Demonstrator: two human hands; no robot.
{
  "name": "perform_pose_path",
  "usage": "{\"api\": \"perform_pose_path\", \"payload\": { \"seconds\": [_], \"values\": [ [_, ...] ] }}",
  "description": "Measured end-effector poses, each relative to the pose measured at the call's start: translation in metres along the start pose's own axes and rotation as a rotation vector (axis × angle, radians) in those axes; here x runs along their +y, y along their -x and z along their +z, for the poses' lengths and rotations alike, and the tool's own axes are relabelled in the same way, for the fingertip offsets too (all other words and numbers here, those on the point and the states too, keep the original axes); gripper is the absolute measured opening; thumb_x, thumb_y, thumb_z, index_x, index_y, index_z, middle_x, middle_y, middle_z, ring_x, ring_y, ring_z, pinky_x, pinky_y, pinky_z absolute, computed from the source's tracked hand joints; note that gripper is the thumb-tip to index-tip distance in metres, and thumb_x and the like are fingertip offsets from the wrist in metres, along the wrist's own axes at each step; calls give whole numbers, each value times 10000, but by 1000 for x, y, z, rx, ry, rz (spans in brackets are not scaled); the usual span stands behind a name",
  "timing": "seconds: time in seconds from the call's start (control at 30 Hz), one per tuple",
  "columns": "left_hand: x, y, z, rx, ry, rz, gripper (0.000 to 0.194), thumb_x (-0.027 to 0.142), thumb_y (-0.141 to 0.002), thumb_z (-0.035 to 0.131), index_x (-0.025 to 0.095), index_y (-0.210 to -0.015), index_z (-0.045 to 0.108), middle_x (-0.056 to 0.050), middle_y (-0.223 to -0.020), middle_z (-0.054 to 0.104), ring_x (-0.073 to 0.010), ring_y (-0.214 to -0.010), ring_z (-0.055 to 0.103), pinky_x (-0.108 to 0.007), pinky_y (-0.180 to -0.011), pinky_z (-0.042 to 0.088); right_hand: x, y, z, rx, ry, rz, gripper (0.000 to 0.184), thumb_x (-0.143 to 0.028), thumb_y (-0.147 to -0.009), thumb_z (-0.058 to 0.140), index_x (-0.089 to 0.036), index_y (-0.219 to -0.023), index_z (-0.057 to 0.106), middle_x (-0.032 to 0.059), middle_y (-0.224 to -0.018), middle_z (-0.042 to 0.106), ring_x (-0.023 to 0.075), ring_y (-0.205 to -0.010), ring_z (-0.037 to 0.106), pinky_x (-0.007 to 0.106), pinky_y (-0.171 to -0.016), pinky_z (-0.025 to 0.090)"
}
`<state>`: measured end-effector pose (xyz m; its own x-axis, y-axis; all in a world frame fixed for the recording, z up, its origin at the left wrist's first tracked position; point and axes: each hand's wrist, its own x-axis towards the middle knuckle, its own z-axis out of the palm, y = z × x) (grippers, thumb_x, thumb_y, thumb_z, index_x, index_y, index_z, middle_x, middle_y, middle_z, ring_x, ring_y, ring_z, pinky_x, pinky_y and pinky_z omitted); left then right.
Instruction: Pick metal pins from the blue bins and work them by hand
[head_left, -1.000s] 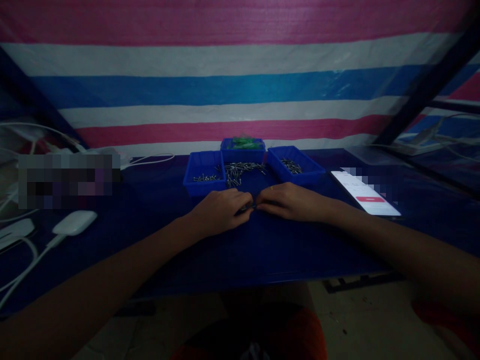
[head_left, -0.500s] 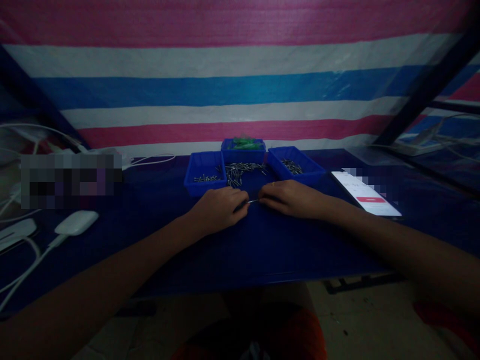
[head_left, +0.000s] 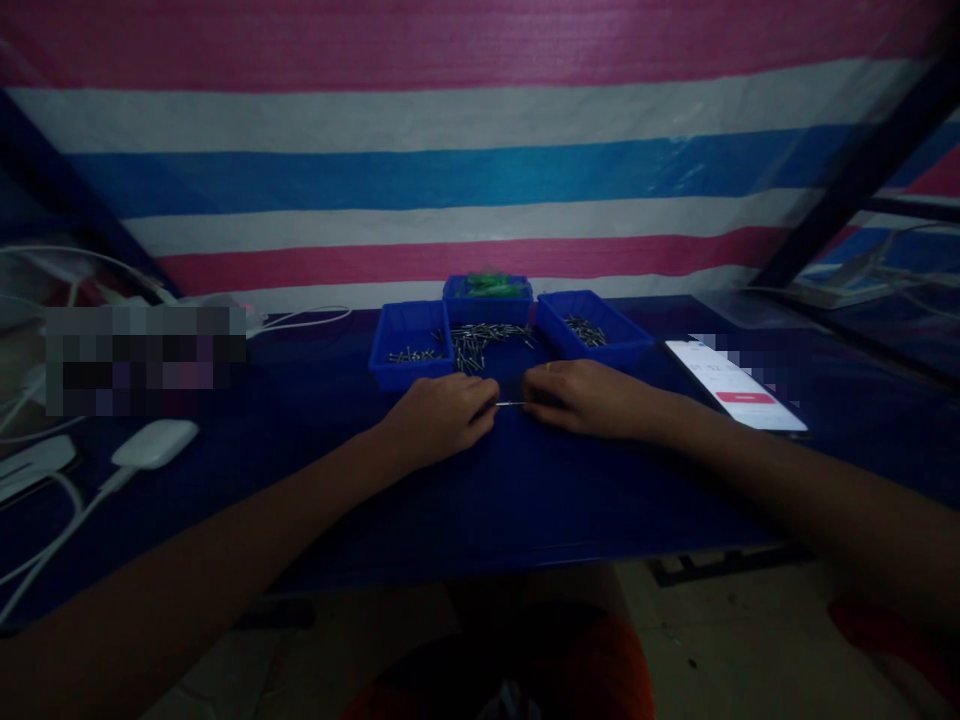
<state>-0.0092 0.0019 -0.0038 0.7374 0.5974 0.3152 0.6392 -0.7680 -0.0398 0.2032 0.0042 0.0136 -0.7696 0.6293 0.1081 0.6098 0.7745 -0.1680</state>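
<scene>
My left hand (head_left: 442,417) and my right hand (head_left: 585,398) rest on the dark blue table (head_left: 525,490), fingertips almost meeting. Both are closed in a pinch on a thin metal pin (head_left: 510,404) that spans the gap between them. Just beyond the hands lies a loose pile of metal pins (head_left: 480,345) on the table. A blue tray on the left (head_left: 409,345) holds a few pins, a blue tray on the right (head_left: 589,335) holds several more, and a blue tray at the back (head_left: 487,293) holds green pieces.
A lit phone (head_left: 735,385) lies to the right of my right hand. White chargers (head_left: 154,443) and cables lie at the left. A striped tarpaulin (head_left: 450,150) hangs behind the table. The table's front edge runs below my forearms.
The hands have drawn slightly apart, so the thin pin now shows between the fingertips. They have also shifted a little away from me.
</scene>
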Motion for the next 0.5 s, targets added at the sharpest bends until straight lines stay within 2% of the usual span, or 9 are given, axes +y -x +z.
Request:
{"api": "perform_pose_path", "payload": {
  "seconds": [0.5],
  "values": [
    [0,0,-2,-12,-30,-32,208,269,-873,365,172,-830,545,-9,-736,601,-131,-684,555,-238,-547,352,0,0,0,13,74,-8,165,-253,-876,375,-160,-849,508,48,-762,559,142,-676,513,274,-620,376]
  ]
}}
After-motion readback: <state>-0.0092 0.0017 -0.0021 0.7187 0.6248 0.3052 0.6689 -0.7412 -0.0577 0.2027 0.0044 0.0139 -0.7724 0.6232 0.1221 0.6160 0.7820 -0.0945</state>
